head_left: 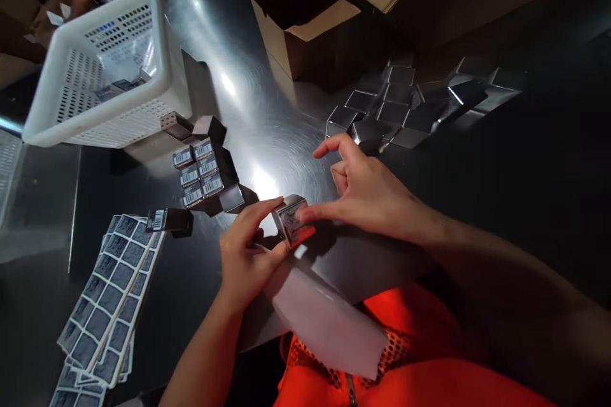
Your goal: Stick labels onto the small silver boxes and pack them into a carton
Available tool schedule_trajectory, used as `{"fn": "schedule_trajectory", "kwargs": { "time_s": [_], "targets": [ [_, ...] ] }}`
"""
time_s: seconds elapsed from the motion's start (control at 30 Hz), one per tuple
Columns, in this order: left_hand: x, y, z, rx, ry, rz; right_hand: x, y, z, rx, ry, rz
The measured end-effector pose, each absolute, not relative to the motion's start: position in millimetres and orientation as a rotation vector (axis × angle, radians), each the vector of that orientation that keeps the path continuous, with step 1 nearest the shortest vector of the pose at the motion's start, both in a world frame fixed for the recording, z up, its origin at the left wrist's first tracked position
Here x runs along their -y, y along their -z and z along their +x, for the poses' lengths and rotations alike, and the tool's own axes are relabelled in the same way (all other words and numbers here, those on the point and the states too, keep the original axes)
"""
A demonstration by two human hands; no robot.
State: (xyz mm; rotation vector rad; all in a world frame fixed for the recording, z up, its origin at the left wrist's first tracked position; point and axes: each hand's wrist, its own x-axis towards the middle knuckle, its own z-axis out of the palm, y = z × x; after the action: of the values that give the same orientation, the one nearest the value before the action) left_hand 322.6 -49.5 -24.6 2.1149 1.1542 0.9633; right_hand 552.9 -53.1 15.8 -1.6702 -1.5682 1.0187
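Observation:
Near the table's front edge, my left hand (251, 248) grips a small shiny box (289, 219) between thumb and fingers. A label with dark print is on the box's facing side. My right hand (370, 187) presses its thumb against that label, while its index finger is stretched out and the other fingers are curled, apart from the box. A pale sheet of paper (329, 324) hangs from beneath my left hand over the orange clothing; whether that hand also pinches it is hidden.
Small boxes with barcode labels (203, 172) stand grouped left of centre. Label sheets (112, 292) lie at left under one dark box (177, 221). A white basket (165, 82) and an open carton (274, 44) stand behind. Several shiny boxes (396, 108) lie at right.

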Motion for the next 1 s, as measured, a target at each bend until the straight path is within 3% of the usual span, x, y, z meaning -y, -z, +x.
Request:
{"fn": "schedule_trajectory", "kwargs": {
  "time_s": [0.23,0.43,0.57,0.77,1.0],
  "targets": [
    [43.6,27.8,317.4,-1.717,-1.276,1.615,68.9,-2.1,529.4,1.768,-1.444,-1.224],
    [38.0,29.4,313.0,-1.58,-1.286,1.473,70.2,11.7,519.5,1.81,-1.359,-1.265],
    [35.1,29.4,314.2,-1.682,-1.188,1.497,59.4,13.6,529.2,1.987,-1.085,-1.383],
    [37.2,33.3,325.0,-1.717,-1.339,1.516,73.1,22.7,506.6,2.142,-0.219,-1.149],
    [49.5,32.2,333.0,-1.552,-1.431,1.37,80.1,31.2,491.6,2.083,-0.079,-0.998]
  ]
}}
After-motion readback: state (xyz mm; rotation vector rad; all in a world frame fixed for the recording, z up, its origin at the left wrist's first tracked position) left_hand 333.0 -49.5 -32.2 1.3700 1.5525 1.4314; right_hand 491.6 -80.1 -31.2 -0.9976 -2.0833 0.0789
